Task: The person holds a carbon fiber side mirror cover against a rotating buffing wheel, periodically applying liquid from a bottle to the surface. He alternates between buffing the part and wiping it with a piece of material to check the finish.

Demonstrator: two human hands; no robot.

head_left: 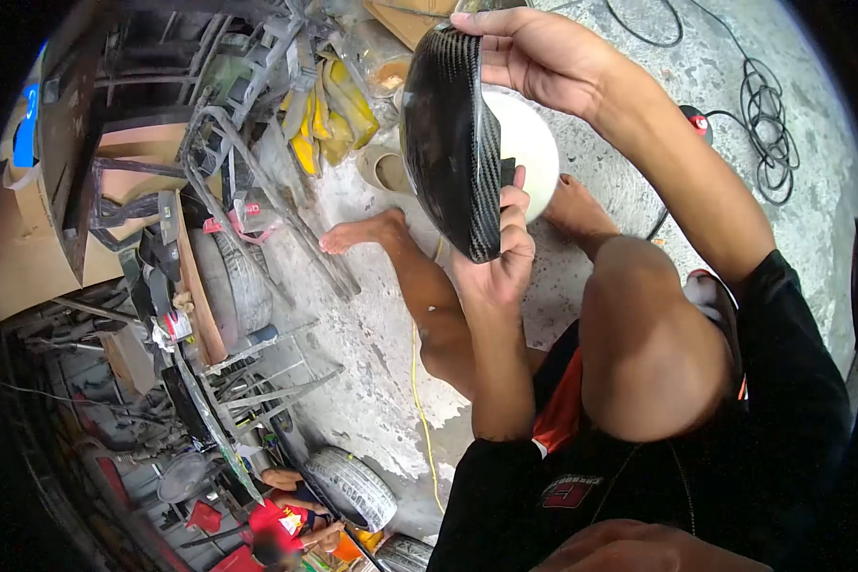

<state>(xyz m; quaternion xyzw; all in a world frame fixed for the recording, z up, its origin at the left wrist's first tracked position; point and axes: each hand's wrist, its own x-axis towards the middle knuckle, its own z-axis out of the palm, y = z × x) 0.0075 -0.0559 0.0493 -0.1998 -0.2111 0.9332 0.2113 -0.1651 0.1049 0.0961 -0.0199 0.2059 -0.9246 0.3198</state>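
— Two hands on it, one at each end. The left hand [499, 259] is cupped under the lower tip of the carbon-fibre shell [453, 133], with a finger lying up its edge. The right hand [543, 57] is closed over the upper rim, fingers curled round the far side.

— Where is the shell, exactly?

— In the air, standing on edge above the person's bare shins and the concrete floor [372, 334]. Its glossy weave faces the left of the head view. A white round thing [529, 143] shows just behind it; I cannot tell whether they touch.

— So what makes this hold a good one?

— I judge it a turn-and-look hold. The weight belongs in the lower palm, and the top hand should only steer. Gripping by the rims alone leaves no prints on the gloss.

— Risks?

— A slip drops it onto concrete, and an edge would likely chip. Holding it low over the legs shortens that fall. The yellow cord [418, 400] beside the leg and the metal frames [257, 191] to the left could catch a wide swing, so turn slowly, from the wrists.

— Anyone else close?

— A person in red [278, 522] sits well apart, beside a tyre [353, 486].
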